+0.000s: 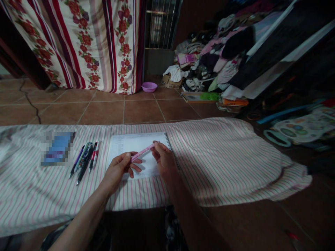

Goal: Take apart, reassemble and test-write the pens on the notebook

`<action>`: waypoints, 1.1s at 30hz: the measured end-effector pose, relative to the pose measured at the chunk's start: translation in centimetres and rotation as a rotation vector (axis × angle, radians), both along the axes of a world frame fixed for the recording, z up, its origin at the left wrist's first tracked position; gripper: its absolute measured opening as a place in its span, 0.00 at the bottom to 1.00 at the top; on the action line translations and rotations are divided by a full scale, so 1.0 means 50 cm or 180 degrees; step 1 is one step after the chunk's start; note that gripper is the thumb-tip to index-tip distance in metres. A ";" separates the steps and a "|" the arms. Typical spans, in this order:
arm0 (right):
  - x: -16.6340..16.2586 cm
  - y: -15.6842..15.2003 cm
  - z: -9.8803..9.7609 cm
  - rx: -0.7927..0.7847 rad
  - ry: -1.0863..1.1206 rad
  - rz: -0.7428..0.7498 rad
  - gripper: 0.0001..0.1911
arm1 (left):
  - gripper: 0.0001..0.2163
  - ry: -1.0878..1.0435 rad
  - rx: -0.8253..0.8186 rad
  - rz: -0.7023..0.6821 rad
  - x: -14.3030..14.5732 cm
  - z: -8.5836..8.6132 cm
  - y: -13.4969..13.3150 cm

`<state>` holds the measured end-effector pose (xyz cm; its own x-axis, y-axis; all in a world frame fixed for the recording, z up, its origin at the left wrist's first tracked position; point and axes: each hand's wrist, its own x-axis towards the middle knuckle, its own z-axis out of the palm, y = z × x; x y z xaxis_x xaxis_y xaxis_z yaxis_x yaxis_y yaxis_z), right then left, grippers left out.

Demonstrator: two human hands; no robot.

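Observation:
A slim pink pen [142, 152] slants up to the right between both hands, above a spiral notebook [117, 139]. My left hand [121, 165] pinches its lower end between thumb and forefinger, the other fingers spread loosely. The upper end, near a pointed tip, is pinched by my right hand [163, 157]. The notebook lies open on a striped cloth [222, 157], its wire binding along the right side and the page mostly white with faint print. To the left lies a group of several pens [85, 158], side by side on the cloth.
Left of the pens lies a blurred blue item [59, 148]. Beyond the cloth is a tiled floor [104, 106] with a purple basin [149, 87] near a floral curtain [86, 42]. A large heap of clothes [209, 55] fills the back right.

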<state>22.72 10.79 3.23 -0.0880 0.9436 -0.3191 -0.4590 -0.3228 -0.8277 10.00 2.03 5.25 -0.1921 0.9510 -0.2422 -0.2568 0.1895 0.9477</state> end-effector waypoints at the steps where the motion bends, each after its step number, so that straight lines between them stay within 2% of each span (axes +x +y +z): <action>1: 0.000 0.000 0.000 -0.0002 -0.0004 0.0011 0.12 | 0.21 -0.0013 0.0007 0.0000 -0.002 0.000 0.000; 12: 0.000 -0.003 -0.002 0.0123 0.0073 0.0137 0.13 | 0.12 -0.0024 -0.0272 -0.0032 -0.010 -0.003 0.002; 24: 0.003 -0.008 0.000 0.0327 0.0025 0.0399 0.13 | 0.10 -0.0295 -0.0478 -0.0160 -0.020 -0.008 -0.002; 33: 0.004 -0.007 -0.002 0.0385 0.0232 0.0576 0.15 | 0.10 -0.0123 -0.0335 -0.0256 -0.017 -0.014 0.000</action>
